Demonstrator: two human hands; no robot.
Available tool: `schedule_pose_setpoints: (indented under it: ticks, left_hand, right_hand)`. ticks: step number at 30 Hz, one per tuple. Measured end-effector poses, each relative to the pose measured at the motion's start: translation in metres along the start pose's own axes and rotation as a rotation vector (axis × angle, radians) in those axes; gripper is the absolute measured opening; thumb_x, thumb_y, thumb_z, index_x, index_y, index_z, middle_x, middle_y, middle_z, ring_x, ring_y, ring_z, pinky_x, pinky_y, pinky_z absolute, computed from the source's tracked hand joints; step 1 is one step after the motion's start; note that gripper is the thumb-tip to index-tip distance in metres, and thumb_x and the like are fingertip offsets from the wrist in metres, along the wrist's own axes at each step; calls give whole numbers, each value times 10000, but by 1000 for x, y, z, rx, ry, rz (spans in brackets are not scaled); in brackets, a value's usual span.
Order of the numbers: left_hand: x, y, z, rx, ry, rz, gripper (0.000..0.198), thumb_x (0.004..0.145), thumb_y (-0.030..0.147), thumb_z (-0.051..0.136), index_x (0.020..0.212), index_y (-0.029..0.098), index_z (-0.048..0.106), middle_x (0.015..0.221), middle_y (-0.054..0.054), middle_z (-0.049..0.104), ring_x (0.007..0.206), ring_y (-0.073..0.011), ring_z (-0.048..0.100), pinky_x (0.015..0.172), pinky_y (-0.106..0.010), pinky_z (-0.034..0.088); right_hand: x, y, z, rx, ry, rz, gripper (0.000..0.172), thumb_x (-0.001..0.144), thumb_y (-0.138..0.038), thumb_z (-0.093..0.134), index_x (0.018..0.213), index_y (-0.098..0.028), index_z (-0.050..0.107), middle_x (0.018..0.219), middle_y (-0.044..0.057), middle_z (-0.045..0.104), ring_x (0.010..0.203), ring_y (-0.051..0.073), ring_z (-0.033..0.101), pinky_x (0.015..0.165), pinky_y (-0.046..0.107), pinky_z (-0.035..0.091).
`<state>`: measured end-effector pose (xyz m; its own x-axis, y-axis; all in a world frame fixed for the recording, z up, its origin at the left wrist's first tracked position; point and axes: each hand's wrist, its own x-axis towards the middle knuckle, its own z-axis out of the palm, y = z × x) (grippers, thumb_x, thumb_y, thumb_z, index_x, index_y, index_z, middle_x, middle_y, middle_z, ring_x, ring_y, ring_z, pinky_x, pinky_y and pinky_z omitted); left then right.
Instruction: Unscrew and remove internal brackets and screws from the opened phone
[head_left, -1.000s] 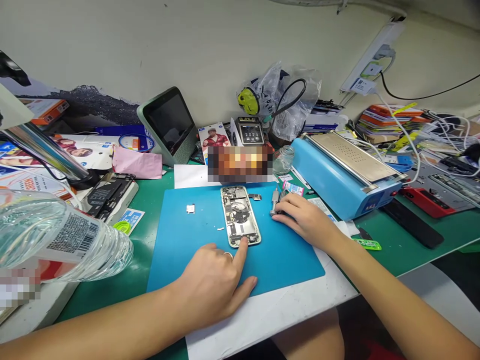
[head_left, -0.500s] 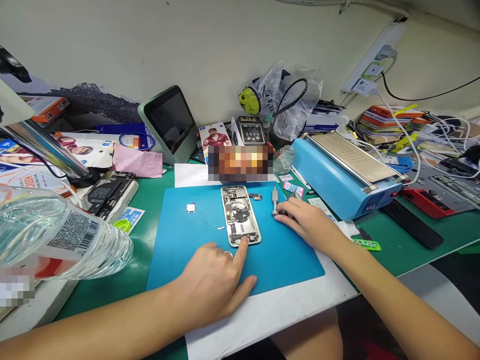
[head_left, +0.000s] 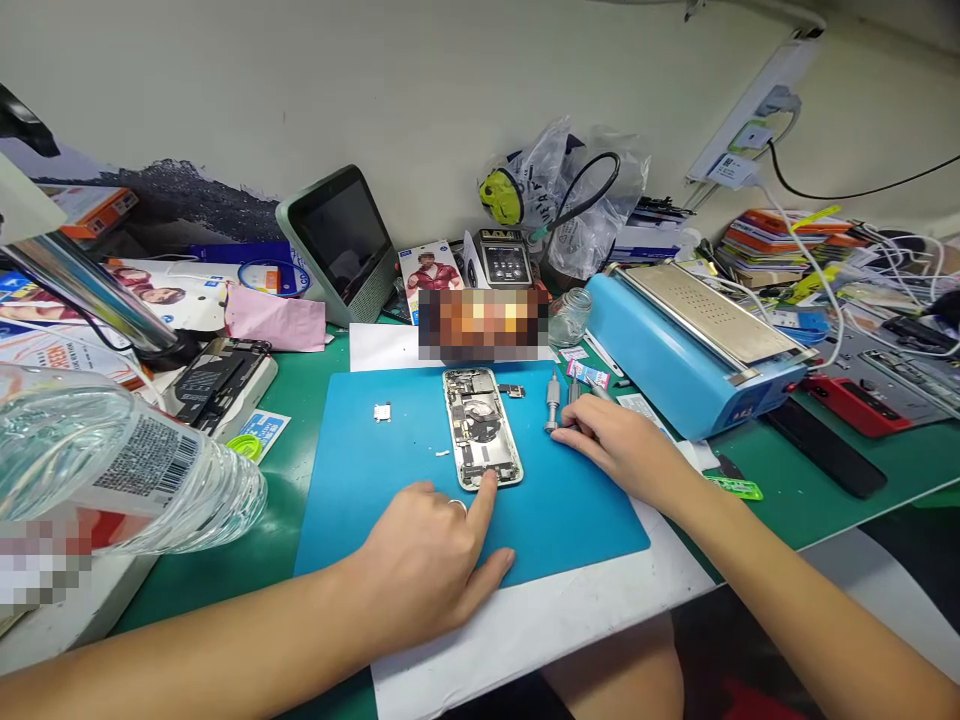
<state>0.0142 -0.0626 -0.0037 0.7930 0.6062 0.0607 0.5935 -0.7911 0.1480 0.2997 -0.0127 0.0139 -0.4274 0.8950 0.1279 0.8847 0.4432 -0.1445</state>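
An opened phone point(head_left: 491, 440) lies on the blue mat with its inner parts showing. My left hand point(head_left: 431, 550) rests on the mat just below it, holding nothing. Its index fingertip touches the phone's lower edge, and the thumb points out to the side. To the right of the phone, my right hand point(head_left: 611, 435) is closed around a dark grey screwdriver point(head_left: 574, 390), whose lower part the fingers hide. Beside the thumb a silver screwdriver point(head_left: 553, 400) lies on the mat. A small circuit part point(head_left: 511, 392) sits by the phone's upper right, and a small metal piece point(head_left: 382, 412) lies to its left.
A large clear bottle point(head_left: 172, 480) stands at the left, near another opened phone point(head_left: 217, 378). Behind the mat point(head_left: 375, 500) are a screen device point(head_left: 341, 245) and a glass jar point(head_left: 571, 315). A blue machine with a metal plate point(head_left: 660, 360) stands at the right.
My right hand has shifted slightly to the right along the screwdrivers, and more of the dark grey one shows. My left hand has stayed at the phone's lower edge.
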Motion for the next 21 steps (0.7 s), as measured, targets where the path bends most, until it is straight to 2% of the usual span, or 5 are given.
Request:
schedule_pose_setpoints:
  ticks: [7, 21]
  left_hand:
    - [1, 0, 0, -8, -9, -2, 632, 1038, 444, 401, 1475, -11, 437, 674, -76, 697, 583, -267, 683, 593, -410, 538]
    - [2, -1, -1, -35, -30, 2, 639, 1044, 439, 383, 1483, -24, 420, 692, -85, 701, 579, -272, 678, 580, -424, 544]
  right_hand:
    - [-7, -8, 9, -70, 41, 29, 260, 1052, -383, 425, 974, -217, 609, 914, 59, 658, 808, 221, 678, 687, 326, 505]
    - [2, -4, 0, -61, 44, -161, 234, 1054, -314, 436, 1000, -201, 634, 910, 67, 697, 828, 210, 696, 729, 318, 542]
